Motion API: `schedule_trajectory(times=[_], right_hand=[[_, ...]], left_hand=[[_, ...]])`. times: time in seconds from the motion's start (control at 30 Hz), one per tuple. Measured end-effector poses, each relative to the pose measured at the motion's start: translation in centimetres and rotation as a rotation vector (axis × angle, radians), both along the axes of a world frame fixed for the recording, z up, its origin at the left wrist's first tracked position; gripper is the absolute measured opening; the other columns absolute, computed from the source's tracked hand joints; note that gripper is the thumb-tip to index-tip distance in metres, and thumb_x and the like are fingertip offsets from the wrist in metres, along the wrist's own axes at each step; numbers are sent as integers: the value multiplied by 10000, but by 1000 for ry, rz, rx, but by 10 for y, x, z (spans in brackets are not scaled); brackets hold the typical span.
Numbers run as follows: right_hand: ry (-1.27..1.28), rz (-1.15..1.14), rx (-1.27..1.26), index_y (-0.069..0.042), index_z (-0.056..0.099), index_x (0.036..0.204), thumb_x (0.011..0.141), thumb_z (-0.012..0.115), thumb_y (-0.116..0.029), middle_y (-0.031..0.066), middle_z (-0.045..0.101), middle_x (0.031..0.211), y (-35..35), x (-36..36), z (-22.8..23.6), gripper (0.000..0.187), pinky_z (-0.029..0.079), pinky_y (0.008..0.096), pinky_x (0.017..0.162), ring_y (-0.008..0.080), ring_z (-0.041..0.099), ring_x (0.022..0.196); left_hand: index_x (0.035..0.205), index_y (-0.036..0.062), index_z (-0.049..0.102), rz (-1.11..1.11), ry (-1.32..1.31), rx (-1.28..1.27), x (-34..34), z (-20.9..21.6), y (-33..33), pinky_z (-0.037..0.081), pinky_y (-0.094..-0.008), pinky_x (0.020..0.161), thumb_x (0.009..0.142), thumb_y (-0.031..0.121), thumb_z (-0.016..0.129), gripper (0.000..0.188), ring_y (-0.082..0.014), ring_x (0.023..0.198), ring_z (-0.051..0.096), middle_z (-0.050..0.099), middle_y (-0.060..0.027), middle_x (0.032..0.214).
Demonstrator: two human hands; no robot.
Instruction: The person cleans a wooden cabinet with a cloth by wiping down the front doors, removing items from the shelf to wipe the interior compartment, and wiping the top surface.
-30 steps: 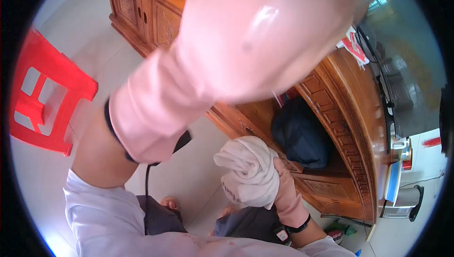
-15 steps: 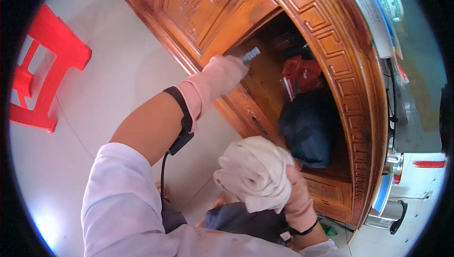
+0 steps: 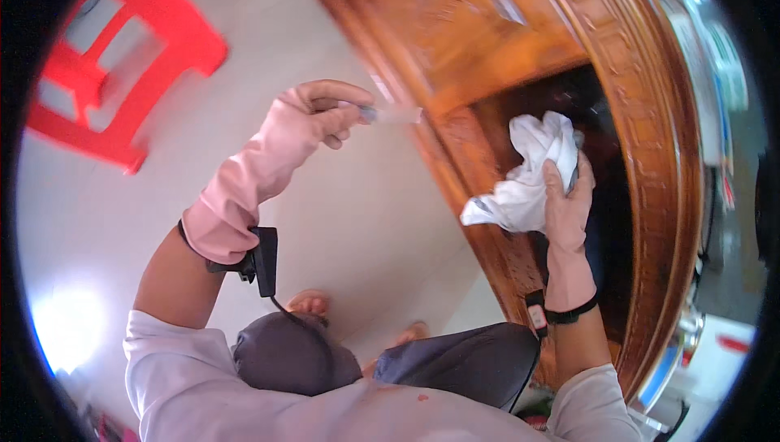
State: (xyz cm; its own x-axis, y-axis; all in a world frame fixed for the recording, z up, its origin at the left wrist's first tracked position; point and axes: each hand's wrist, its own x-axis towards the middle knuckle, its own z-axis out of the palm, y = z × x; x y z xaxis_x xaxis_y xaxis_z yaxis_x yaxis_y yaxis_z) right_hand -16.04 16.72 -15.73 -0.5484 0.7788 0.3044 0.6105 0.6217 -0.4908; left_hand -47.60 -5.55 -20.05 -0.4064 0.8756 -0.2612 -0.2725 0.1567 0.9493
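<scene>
My left hand point(image 3: 305, 121), in a pink glove, is raised over the floor left of the wooden cabinet point(image 3: 459, 3). Pinched in its fingertips is a small, pale, see-through strip point(image 3: 398, 114) with a bluish end, blurred by motion. My right hand point(image 3: 570, 202), also gloved in pink, grips a crumpled white cloth point(image 3: 528, 182) in front of the cabinet's open compartment point(image 3: 605, 105). One end of the cloth hangs toward the compartment's lower edge. Cloth and hand hide much of the dark interior.
A red plastic stool point(image 3: 183, 28) stands on the tiled floor point(image 3: 390, 214) at the left. Papers point(image 3: 711, 76) and other items lie along the cabinet's top at the right. My knees and bare feet are below. Wrist devices with straps sit on both forearms.
My left hand has come out of the compartment to the left, holding the strip. My right hand has carried the cloth up to the opening, where it hangs looser. The view has shifted.
</scene>
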Motion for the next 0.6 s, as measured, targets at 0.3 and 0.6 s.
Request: schedule_trajectory(times=[0.3,0.6], right_hand=[[-319,245,107,-25,354,1420,848,663,-311,260,371,1433,26,-26,-67,710,268,457,1121,411,333,1345],[-400,239,429,59,394,1382,928,536,-494,286,433,1385,95,-15,-103,730,307,453,1101,390,418,1290]], left_hand=[[1133,41,657,880,196,-166,-30,59,-315,486,-190,607,927,111,575,233,-47,675,538,660,-18,900],[1087,38,671,1737,479,-746,167,148,-524,454,-197,553,885,90,648,210,-47,635,541,672,-11,830]])
